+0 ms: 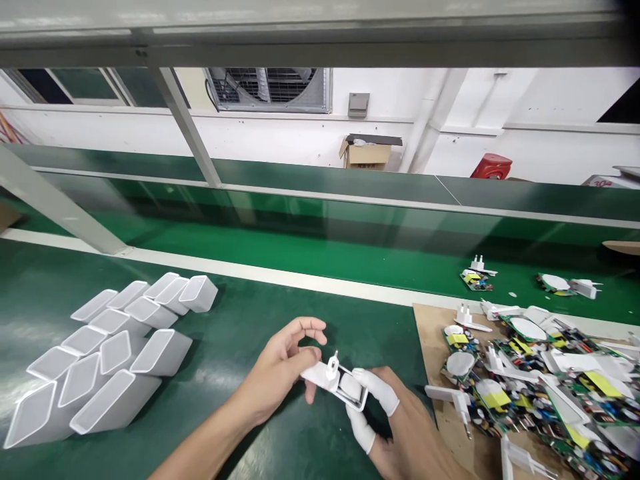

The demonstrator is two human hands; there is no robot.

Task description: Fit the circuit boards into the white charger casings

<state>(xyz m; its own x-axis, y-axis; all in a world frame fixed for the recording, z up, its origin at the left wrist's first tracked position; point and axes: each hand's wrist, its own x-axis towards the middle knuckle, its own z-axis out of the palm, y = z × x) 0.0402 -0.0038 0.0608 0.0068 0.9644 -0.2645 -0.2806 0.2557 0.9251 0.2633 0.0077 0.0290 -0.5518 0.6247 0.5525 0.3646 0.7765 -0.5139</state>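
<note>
Over the green table, my left hand (287,357) has its thumb on the narrow white plug cover (320,375), pinching its left end with a finger underneath. The cover's pins (333,362) point upward. White finger cots sit on the thumb and finger of my right hand (395,413), which grip a white charger housing (361,399) from the right. The housing's end is open towards me, and a white part shows inside. The plug cover lies slantwise over the left part of that opening. How far the two are joined I cannot tell.
Several empty white housings (115,353) stand grouped on the left. At right, a brown board (425,333) carries a heap of circuit boards with plug covers (530,373). More boards (477,277) rest on the green strip (310,257) behind. A metal post (185,127) rises ahead.
</note>
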